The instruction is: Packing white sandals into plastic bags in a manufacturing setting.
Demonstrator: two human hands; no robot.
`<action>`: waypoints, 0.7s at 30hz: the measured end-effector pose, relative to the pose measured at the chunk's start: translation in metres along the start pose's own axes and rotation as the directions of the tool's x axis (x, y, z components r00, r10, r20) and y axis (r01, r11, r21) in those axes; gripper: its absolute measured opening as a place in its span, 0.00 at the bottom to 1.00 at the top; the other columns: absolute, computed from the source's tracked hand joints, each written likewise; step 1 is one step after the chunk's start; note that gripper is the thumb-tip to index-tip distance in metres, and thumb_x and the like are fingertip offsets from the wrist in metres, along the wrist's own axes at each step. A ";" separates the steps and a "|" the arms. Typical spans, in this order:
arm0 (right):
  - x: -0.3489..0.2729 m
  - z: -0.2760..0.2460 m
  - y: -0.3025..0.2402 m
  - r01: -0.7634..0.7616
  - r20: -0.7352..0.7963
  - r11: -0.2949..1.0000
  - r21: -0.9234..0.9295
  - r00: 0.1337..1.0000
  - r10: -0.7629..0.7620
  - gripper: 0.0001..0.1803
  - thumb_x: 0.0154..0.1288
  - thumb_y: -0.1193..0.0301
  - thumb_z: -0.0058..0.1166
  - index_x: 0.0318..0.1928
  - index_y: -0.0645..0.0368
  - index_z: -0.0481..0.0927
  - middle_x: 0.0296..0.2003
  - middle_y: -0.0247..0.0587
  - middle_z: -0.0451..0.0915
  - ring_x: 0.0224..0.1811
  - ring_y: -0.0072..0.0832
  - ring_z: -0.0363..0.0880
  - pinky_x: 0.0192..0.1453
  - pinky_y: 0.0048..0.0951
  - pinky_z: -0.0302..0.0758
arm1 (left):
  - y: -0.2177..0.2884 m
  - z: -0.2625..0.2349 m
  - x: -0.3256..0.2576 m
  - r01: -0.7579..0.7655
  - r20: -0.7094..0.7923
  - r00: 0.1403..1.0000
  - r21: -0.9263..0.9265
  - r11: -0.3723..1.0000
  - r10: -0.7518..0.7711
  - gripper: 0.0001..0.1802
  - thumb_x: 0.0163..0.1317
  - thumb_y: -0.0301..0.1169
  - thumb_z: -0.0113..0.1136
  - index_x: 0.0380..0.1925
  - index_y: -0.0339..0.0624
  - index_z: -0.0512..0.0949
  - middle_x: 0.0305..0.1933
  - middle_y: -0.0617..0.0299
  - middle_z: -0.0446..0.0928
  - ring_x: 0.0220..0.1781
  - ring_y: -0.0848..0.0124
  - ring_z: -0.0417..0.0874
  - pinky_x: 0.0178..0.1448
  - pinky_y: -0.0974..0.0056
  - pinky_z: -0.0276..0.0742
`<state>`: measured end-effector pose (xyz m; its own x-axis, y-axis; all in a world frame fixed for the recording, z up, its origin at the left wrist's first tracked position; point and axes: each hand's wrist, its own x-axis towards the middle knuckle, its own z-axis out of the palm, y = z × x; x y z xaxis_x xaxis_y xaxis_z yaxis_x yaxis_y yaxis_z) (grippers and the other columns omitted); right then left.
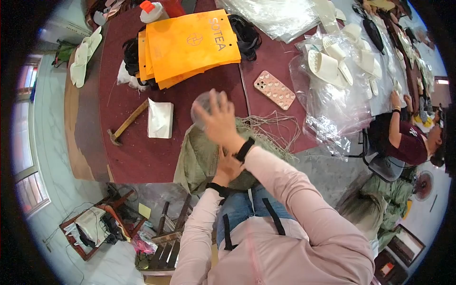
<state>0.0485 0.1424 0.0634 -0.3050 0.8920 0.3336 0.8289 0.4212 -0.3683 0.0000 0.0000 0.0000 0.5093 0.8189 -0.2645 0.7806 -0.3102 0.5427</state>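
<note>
A green woven sack [197, 154] with loose frayed threads [280, 128] lies over the table's near edge in front of me. My left hand [229, 168] rests on it, the visible finger stretched out; my right wrist hides part of this hand. Crossing above it, my right hand [217, 118] reaches away from me, slightly blurred, its fingers spread. A round, see-through pale thing [199, 102] shows between its thumb and fingers; its kind and whether I grip it are unclear. Left of the sack lies a white stack of paper or tissues [160, 121].
On the dark red table are a hammer [127, 122], orange paper bags [190, 45], a phone in a pink case [274, 90] and clear plastic bags [327, 116] with cream slippers [323, 66]. A person [411, 142] sits at the right. A wooden stool [166, 251] stands at lower left.
</note>
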 end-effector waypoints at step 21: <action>-0.219 -0.037 0.051 -0.534 -0.011 0.839 -0.103 0.844 0.536 0.21 0.52 0.66 0.57 0.47 0.57 0.73 0.51 0.46 0.67 0.58 0.46 0.61 0.61 0.52 0.55 | -0.060 -0.063 0.005 0.125 -0.349 0.937 0.336 0.934 0.000 0.18 0.52 0.30 0.57 0.45 0.47 0.73 0.54 0.59 0.67 0.59 0.55 0.63 0.61 0.41 0.56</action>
<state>0.1748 -0.0371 0.0039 0.1920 0.9769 0.0936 0.9069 -0.1401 -0.3974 -0.0673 0.0535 0.0161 0.3507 0.9360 0.0304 0.9142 -0.3492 0.2057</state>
